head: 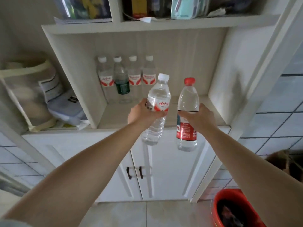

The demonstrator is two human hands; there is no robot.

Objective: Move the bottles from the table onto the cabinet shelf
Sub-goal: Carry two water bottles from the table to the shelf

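My left hand (142, 113) grips a clear white-capped bottle (157, 99) with a red and white label, tilted slightly right. My right hand (196, 117) grips a red-capped bottle (187, 94) with a red label, held upright. Both bottles hang in front of the open cabinet shelf (118, 117), just above its front edge. At the back of that shelf several bottles stand in a row: white-capped ones with red labels (105, 76) and one with a dark green label (122, 79).
White cabinet doors (165, 169) with dark handles are shut below the shelf. The upper shelf (147, 24) holds books and boxes. A left compartment holds bags and a stack of items (49, 89). A red bucket (229, 208) stands on the floor at lower right.
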